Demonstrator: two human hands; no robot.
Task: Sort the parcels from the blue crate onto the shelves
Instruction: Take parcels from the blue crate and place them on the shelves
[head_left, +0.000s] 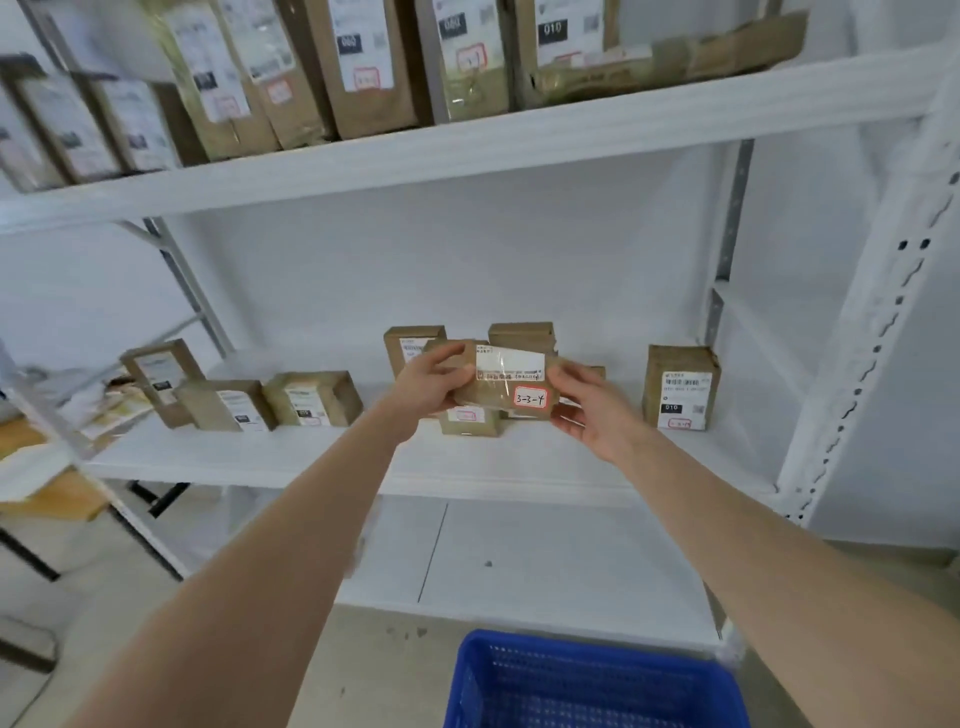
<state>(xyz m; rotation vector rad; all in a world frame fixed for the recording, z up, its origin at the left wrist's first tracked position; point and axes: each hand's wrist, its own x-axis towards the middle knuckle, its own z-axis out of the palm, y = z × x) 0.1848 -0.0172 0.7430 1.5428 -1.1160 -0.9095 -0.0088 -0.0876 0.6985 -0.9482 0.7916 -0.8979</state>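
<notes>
**Over the middle shelf, one small parcel in both hands**

Above the front of the middle shelf (311, 457) you hold a small brown parcel (506, 387) clear of the board, its face turned toward you. Your left hand (431, 382) grips its left end with the fingers curled round the edge. Your right hand (592, 410) pinches the right end, thumb on the front just beside the red-bordered sticker (530, 398) that reads 3-3-4.

The parcel looks light and fairly stiff, a flat paper-wrapped packet with clear tape over its white label. That tape is glossy and probably slick, so keep your hold on the bare paper at the short ends and leave the sticker uncovered.

Just behind the parcel stands a cluster of boxes (415, 343), with another low box (470, 421) under it. To the left sit three more boxes (311, 397), and to the right a lone box (680, 387), well apart. The upper shelf carries tall upright parcels (363, 62). Near you, low in view, is the blue crate (592, 686); you cannot tell what remains inside.
</notes>
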